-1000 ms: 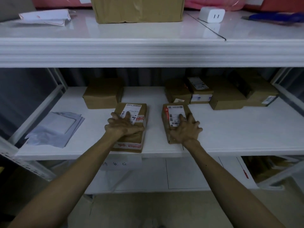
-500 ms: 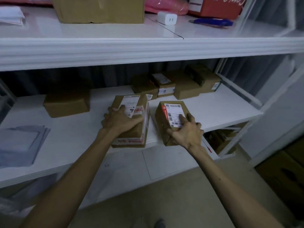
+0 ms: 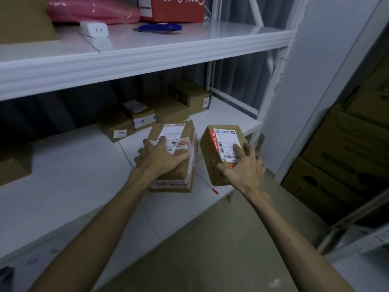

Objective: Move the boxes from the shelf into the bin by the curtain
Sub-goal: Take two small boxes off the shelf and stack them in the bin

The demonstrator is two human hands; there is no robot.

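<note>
Both boxes have come away from the middle of the shelf board (image 3: 73, 175) toward its right end since the earlier frame, and the view has swung right with them. The left hand (image 3: 160, 159) grips the left box (image 3: 187, 133) from above, fingers spread over its white label and thumb curled down the near right side. This box sits at the board's front edge, but whether its base touches the board I cannot tell. The right hand (image 3: 242, 171) clamps the right box (image 3: 210, 159) – fingers across the labelled top, thumb on the near face. It is tilted, held out past the board's front edge and just beside the left box, not touching it.

At the back of the board, against the grey curtain (image 3: 231, 76), lies a cluster of brown parcels (image 3: 134, 121). On the level above the board rest a white charger (image 3: 94, 29), a blue tool (image 3: 160, 28), a red carton (image 3: 174, 9) and a pink bag (image 3: 90, 9). Large stacked cartons (image 3: 341, 154) stand well right of the board's end.
</note>
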